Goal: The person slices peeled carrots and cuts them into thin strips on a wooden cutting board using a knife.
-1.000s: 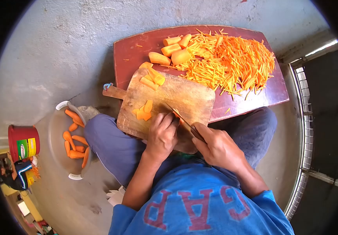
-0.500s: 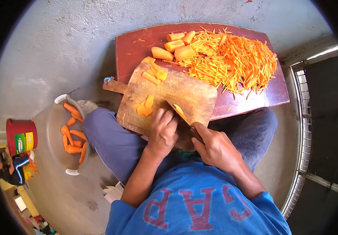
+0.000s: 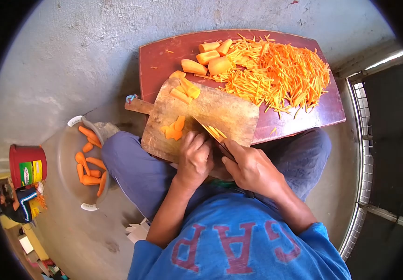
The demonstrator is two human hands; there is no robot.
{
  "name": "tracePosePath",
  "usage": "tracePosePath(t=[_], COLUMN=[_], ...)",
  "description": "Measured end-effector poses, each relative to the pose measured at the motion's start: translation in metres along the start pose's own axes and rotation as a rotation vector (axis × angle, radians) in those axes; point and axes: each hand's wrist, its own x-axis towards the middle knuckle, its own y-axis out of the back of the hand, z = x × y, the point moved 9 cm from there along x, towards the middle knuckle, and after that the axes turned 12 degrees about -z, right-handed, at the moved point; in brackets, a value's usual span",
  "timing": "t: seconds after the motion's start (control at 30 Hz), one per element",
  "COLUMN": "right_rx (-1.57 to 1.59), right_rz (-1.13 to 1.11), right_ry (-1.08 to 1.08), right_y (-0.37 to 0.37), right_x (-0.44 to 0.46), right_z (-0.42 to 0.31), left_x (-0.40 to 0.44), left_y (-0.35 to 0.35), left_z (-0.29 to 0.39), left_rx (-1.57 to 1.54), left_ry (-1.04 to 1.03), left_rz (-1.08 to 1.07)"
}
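Note:
My right hand (image 3: 253, 169) is closed around the handle of a knife (image 3: 204, 126), its blade held over the wooden cutting board (image 3: 232, 105). Beside it, my left hand (image 3: 195, 156) is curled with fingertips down on the board, close to the blade. What those fingers press on is hidden. Thin carrot sticks (image 3: 217, 133) lie along the right side of the blade. Left of the knife sit a few flat carrot slices (image 3: 173, 128), and thicker cut carrot pieces (image 3: 183, 91) rest at the board's upper left. The board lies tilted across my lap and the table edge.
A dark red table (image 3: 159, 60) carries several carrot chunks (image 3: 220, 66) and a large heap of carrot sticks (image 3: 281, 70). Whole carrots (image 3: 89, 179) lie in a grey basin (image 3: 66, 154) at left. Beyond are a red bucket (image 3: 18, 156) and another person (image 3: 22, 203). A dark door (image 3: 390, 140) stands right.
The knife and right hand have shifted slightly left. More carrot sticks show beside the blade. The left hand stays almost in place, and the view has moved a little.

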Motion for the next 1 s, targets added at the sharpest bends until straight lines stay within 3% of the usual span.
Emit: tracePosePath(t=[0.5, 0.67, 1.0], right_rx=[0.069, -0.01, -0.014], right_rz=[-0.047, 0.008, -0.017], right_ry=[-0.051, 0.024, -0.025], right_y=[0.004, -0.004, -0.008], right_x=[-0.019, -0.001, -0.009], right_z=[0.008, 0.003, 0.005], left_x=[0.001, -0.003, -0.001], left_y=[0.004, 0.0, 0.003], left_z=[-0.001, -0.004, -0.005], left_rx=[-0.028, 0.003, -0.043], left_ry=[-0.002, 0.022, 0.032], left_rz=[0.095, 0.034, 0.05])
